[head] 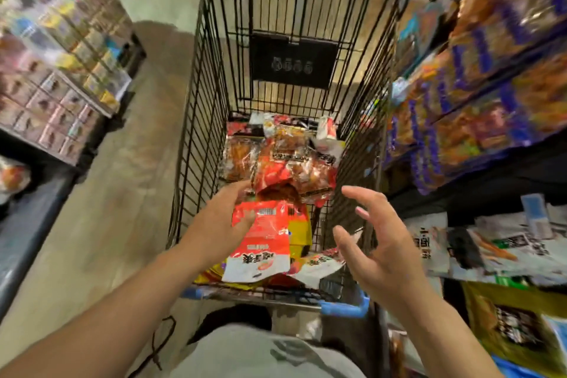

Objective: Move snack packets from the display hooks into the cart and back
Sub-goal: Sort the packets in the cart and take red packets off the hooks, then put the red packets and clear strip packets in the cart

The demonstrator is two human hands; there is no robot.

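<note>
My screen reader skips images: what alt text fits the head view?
A person's left hand holds a red and white snack packet over a black wire cart of packets, while the right hand hovers open beside it. Shelves flank both sides.

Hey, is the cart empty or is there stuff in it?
Partly filled: snack packets lie piled low in the cart, well below its rim; the left hand grips a red-and-white packet over them.
</note>
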